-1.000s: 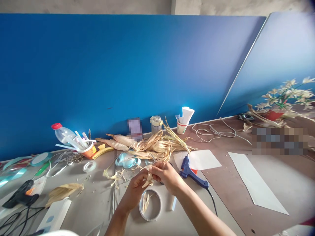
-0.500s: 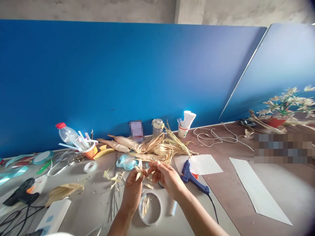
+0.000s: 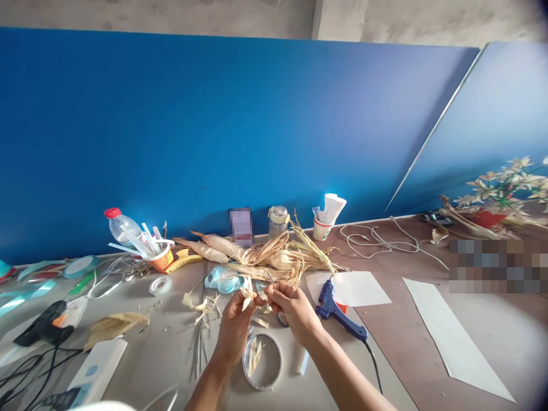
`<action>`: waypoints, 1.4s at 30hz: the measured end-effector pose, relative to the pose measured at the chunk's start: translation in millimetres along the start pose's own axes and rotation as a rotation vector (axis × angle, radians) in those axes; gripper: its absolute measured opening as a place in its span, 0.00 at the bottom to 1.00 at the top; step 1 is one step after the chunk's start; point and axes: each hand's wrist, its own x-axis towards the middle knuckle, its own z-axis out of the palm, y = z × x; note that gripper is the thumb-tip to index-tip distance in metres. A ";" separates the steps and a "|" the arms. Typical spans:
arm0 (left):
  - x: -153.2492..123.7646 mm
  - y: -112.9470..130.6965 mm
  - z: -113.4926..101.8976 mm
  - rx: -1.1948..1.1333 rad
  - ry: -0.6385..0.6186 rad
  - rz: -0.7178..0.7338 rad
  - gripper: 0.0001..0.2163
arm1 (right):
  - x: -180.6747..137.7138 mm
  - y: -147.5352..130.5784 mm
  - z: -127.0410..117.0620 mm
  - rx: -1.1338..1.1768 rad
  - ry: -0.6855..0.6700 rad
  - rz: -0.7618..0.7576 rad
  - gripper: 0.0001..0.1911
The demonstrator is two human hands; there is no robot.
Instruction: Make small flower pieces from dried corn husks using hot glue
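Pinched in my left hand (image 3: pixel 236 321) is a small pale corn husk flower (image 3: pixel 247 295), its pointed petals spread upward. My right hand (image 3: pixel 291 311) is closed right beside it, thumb against fingers; a thin tip shows above the fingertips, too small to name. Behind both hands lies a heap of dried corn husks (image 3: pixel 274 254). A ring-shaped roll (image 3: pixel 280 365) with husk pieces inside it rests below the hands. To the right, a blue glue gun (image 3: pixel 342 317) lies with its nozzle on a white paper sheet (image 3: pixel 368 287).
Thin wires (image 3: pixel 199 348) and husk scraps lie left of my hands. Further left are a tape roll (image 3: pixel 160 285), a cup of glue sticks (image 3: pixel 161 260), a power strip (image 3: pixel 98 368) and a black tool (image 3: pixel 45 326). A blue partition (image 3: pixel 240 125) stands behind the table.
The view has shifted slightly, so things sit a little further right. The flower in my left hand has tilted a bit; my hands stay close together.
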 end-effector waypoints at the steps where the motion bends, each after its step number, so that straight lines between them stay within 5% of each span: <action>1: 0.1 0.1 0.0 0.021 0.004 0.007 0.06 | -0.5 -0.5 0.4 -0.033 0.001 -0.010 0.18; 4: 0.4 0.4 0.5 0.091 0.005 0.033 0.06 | -2.5 -3.2 3.3 -0.091 0.008 -0.044 0.22; 10: 1.0 -1.6 0.2 0.154 -0.032 0.024 0.07 | -7.3 -4.1 8.9 -0.107 -0.055 -0.148 0.11; 16: 0.7 -5.9 -1.7 0.179 0.009 0.023 0.04 | -7.4 -3.1 8.3 -0.452 0.100 -0.206 0.06; 27: 1.4 -13.8 -7.9 0.282 -0.049 0.069 0.06 | 1.3 5.3 9.6 0.103 0.033 0.091 0.13; 42: 2.5 -18.8 -11.5 0.323 -0.028 0.085 0.06 | 1.5 14.1 13.9 0.215 0.112 0.132 0.10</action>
